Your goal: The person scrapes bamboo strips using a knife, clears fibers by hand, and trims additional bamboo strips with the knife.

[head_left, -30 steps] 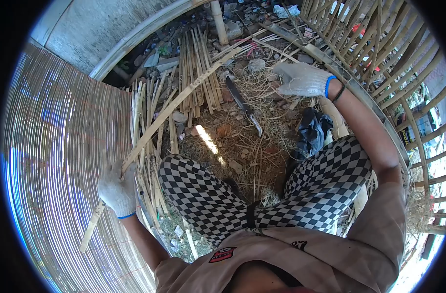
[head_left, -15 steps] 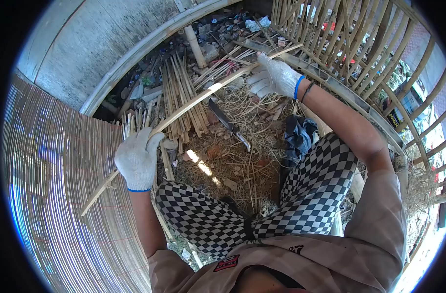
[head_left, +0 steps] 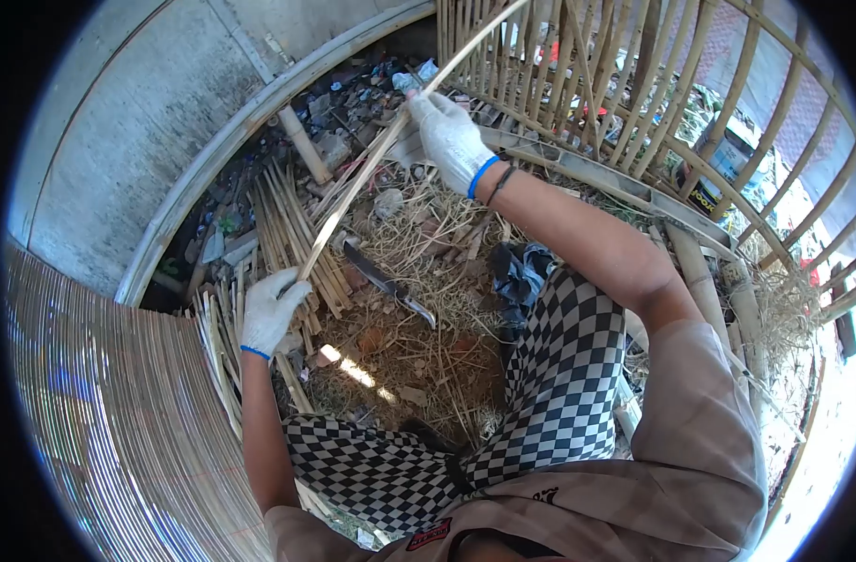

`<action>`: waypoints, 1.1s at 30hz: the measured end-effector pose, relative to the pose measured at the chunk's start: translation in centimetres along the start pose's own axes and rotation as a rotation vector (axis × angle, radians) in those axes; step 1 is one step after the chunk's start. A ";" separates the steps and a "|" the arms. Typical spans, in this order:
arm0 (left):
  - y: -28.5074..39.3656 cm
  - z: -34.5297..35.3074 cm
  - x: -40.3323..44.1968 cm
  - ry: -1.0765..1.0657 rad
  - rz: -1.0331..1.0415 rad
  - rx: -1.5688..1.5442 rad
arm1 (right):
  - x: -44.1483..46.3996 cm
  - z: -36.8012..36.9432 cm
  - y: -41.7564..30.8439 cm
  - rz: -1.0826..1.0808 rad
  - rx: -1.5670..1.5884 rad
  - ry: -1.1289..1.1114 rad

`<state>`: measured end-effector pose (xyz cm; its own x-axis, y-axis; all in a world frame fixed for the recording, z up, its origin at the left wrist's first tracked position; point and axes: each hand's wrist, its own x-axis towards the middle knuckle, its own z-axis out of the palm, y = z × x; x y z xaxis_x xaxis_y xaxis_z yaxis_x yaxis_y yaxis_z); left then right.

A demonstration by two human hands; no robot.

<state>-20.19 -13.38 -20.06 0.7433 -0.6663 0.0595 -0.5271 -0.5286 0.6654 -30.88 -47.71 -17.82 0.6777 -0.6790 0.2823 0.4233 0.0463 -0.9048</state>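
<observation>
A long, pale bamboo strip (head_left: 360, 184) slants from lower left up past the fence at the top. Its lower end is in my gloved left hand (head_left: 270, 312), thumb and fingers closed around it. My gloved right hand (head_left: 453, 138) grips the strip higher up, thumb along it; some fingers are blurred behind. On the ground below the strip lies a knife (head_left: 381, 276) with a dark, broad blade, touching neither hand. Close beyond my left hand, a pile of split bamboo strips (head_left: 287, 220) rests on the ground.
A slatted bamboo screen (head_left: 100, 375) stands at left, a grey wall panel (head_left: 137, 122) behind. The bamboo fence (head_left: 625, 84) closes the right side. Straw and shavings (head_left: 446, 244) cover the ground, with a crumpled dark plastic bag (head_left: 521, 281) beside my knee.
The strip has been drawn up and away to the right, its lower end now at my left hand. My right hand has risen with it, and the whole view has turned slightly rightward.
</observation>
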 end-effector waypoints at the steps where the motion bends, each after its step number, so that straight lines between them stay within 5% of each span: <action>1: 0.9 0.3 0.6 0.021 0.091 0.043 | -0.8 0.3 -1.2 0.026 0.061 -0.029; 9: 12.6 -0.8 7.9 0.144 0.409 -0.275 | -2.3 4.5 -0.5 -0.242 -0.314 -0.159; 10: 14.6 -0.9 9.0 0.182 0.460 -0.273 | -2.9 4.9 -1.4 -0.122 -0.219 -0.262; 12: 18.1 -2.1 11.0 0.097 0.573 -0.088 | -2.9 6.4 0.1 -0.311 -0.081 -0.322; 16: 21.8 -2.1 11.6 0.121 0.288 -0.234 | -3.1 7.8 -0.8 -0.320 -0.228 -0.350; 19: 22.1 -3.9 11.1 0.222 0.344 -0.309 | -2.9 9.0 -0.6 -0.376 -0.026 -0.361; 23: 22.1 -9.7 10.6 0.313 0.515 -0.564 | -3.4 8.4 -0.3 -0.169 -0.103 -0.476; 26: 21.2 -17.4 10.1 0.310 0.675 -0.584 | -0.9 7.2 6.7 0.229 0.347 -0.725; 28: 22.0 -19.9 8.5 0.425 0.739 -0.582 | -2.0 7.1 8.1 -0.132 -0.396 -0.594; 30: 23.7 -20.6 5.4 0.679 0.694 -0.597 | -3.2 6.4 7.6 0.148 -0.442 -0.664; 33: 22.2 -22.8 3.2 0.843 0.751 -0.636 | -4.2 5.4 7.8 0.052 -0.772 -0.805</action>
<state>-20.07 -15.27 11.90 0.5040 -0.0316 0.8631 -0.8116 0.3244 0.4858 -27.19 -40.49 -24.31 0.9940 -0.0040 0.1092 0.0853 -0.5964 -0.7982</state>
